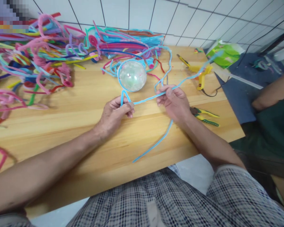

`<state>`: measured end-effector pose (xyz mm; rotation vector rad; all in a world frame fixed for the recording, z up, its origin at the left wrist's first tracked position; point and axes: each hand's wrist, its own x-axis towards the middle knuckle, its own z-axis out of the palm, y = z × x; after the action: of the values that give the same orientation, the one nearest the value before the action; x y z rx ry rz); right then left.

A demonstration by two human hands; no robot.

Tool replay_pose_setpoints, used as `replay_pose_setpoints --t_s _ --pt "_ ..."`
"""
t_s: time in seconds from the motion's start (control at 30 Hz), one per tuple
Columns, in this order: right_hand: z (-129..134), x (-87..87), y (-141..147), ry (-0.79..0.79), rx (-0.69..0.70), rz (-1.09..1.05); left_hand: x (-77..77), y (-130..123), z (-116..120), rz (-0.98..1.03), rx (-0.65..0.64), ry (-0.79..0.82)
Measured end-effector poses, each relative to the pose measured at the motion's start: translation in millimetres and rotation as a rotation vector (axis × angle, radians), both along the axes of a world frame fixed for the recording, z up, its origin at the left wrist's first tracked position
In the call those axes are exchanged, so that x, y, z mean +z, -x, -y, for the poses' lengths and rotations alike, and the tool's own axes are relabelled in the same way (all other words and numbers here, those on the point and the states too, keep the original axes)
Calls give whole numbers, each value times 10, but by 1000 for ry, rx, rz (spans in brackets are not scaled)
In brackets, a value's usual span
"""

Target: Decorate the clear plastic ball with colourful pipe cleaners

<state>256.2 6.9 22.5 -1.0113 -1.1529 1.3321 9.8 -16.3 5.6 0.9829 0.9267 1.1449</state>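
Observation:
A long light-blue pipe cleaner (145, 100) runs between my two hands above the wooden table. My left hand (119, 108) pinches it near one end, where it is bent into a narrow pointed loop. With thumb and fingers closed, my right hand (174, 99) grips the same pipe cleaner farther along, and its free end stretches away to the upper right. Just beyond my hands sits a clear round ball (133, 75) with a blue strand around its left edge. Another blue pipe cleaner (153, 146) lies on the table below my right hand.
Piles of colourful pipe cleaners (130, 44) cover the back and left of the wooden table (90, 116). To the right are pliers (205, 116), a yellow glue gun (200, 74), a cutter knife (182, 60) and a green packet (224, 52). Another person's arm (274, 90) shows at far right.

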Motion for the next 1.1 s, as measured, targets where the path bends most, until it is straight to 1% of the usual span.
replay_pose_setpoints --t_s 0.17,0.23,0.33,0.47,0.63,0.73,0.83,0.97,1.1 --pt "12 -35 56 6 -179 56 26 -6 8 6 -10 -12" --pt "29 -38 87 -13 -220 44 39 -5 15 8 -17 -16" --pt "24 -14 72 -54 -209 -1 38 0 16 11 -21 -11" --pt "-34 53 -32 -80 -177 -66 13 1 8 2 -15 2" --pt "-73 131 -115 11 -71 -68 7 -4 7 21 0 18" --pt "-86 121 -141 18 -35 -77 16 -2 7 27 -4 12" --pt "-111 59 -172 -11 -54 -43 23 1 6 36 -10 10" --pt "-142 -41 -192 -59 -112 -79 29 -1 8 36 -8 17" --pt "-129 -62 -162 -57 -175 -110 39 -11 12 27 -2 11"
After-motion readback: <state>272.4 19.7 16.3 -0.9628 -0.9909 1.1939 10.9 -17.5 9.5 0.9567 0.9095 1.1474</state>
